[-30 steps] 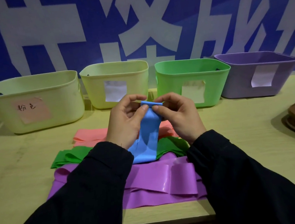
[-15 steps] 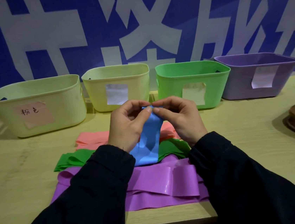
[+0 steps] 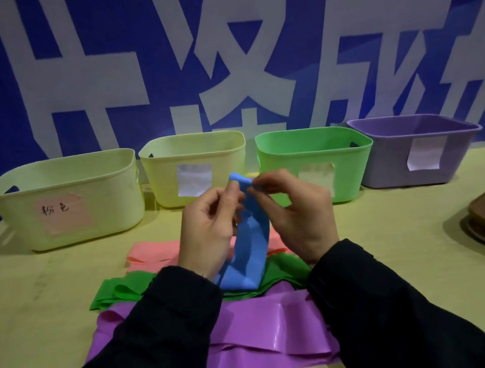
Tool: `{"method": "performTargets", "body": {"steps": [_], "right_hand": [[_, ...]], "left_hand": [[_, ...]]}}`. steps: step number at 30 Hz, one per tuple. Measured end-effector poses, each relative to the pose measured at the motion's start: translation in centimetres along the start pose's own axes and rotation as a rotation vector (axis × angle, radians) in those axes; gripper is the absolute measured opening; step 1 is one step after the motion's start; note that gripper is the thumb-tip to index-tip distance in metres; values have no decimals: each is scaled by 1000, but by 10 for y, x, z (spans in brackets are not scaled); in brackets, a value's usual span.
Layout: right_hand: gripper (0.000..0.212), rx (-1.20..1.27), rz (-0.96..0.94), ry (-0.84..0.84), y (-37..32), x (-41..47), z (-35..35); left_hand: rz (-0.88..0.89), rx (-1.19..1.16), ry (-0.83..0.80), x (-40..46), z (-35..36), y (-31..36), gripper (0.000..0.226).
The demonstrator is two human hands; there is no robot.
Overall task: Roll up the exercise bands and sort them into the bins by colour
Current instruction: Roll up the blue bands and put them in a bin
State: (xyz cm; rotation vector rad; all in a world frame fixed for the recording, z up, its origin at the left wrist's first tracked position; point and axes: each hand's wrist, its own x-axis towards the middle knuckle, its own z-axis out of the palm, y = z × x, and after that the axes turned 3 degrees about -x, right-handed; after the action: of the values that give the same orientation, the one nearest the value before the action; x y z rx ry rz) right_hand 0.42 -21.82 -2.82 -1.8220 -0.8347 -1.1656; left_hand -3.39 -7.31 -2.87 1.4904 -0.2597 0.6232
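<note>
Desk [image 3: 409,255] carries everything, and the order of work can be judged from it. Four bins stand in a row along its far edge: a pale bin with a pink label [image 3: 65,201] toward the far left corner, a second pale bin [image 3: 193,159], a green bin [image 3: 314,157] and a purple bin [image 3: 412,146] toward the far right. No band shows in any of them, though their floors are hidden. Near the front edge lies the purple band [image 3: 267,332], flat and unrolled; behind it the green band [image 3: 117,292], then the pink band [image 3: 155,248]. Only the blue band [image 3: 251,243] is lifted, its top edge pinched in the grip of the left hand [image 3: 210,233] and the right hand [image 3: 299,216], its tail draping onto the green one. The roll looks barely begun, so nearly all of the sorting remains.
</note>
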Motion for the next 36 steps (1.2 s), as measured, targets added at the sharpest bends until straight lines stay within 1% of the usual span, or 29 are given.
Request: {"method": "performTargets", "body": {"steps": [1,3,4,6,8,10,11,13,14,15,17,20,21,22,25,29,32,36], "right_hand": [[3,-69,-69,-31,1,-3,1],[9,-162,-188,-61,1,-7,1],[12,-175,-232,-65,-1,-7,0],[11,-152,-266,-74,-9,-4,-1],[12,-58,-208,-87,-13,2,-4],[14,91,-51,-102,-9,11,-12],[20,171,61,-136,-5,13,-15],[35,338,272,-282,4,11,-15],[38,418,355,-361,7,8,-12],[36,477,417,-413,8,5,-9],[24,546,491,-407,7,2,-5],[6,633,503,-370,8,1,-6],[5,659,506,-365,9,0,-7],[9,660,506,-352,9,-1,-7],[18,583,480,-304,6,-2,-6],[20,614,471,-242,5,2,-9],[20,639,495,-296,6,2,-11],[7,599,528,-291,7,3,-14]], "left_hand": [[-36,-72,-6,0,1,2,35],[-80,-127,-6,1,2,2,31],[-91,-147,-10,2,2,3,30],[-103,-197,-17,3,-2,1,27],[-100,-213,-34,5,-7,2,20],[-52,-130,-87,6,-12,3,12],[-23,-72,-138,6,-12,2,12],[3,-9,-237,3,-10,-1,13],[2,2,-272,2,-9,-3,13],[-1,11,-293,1,-9,-5,13],[3,37,-297,1,-8,-8,16],[8,83,-298,1,-9,-12,26],[5,97,-306,1,-9,-12,27],[0,110,-318,0,-9,-13,27],[-24,86,-326,-1,-8,-13,24],[-47,13,-246,2,-8,-8,6],[9,41,-240,2,-9,-8,14],[-20,9,-261,4,-11,-10,18]]}}
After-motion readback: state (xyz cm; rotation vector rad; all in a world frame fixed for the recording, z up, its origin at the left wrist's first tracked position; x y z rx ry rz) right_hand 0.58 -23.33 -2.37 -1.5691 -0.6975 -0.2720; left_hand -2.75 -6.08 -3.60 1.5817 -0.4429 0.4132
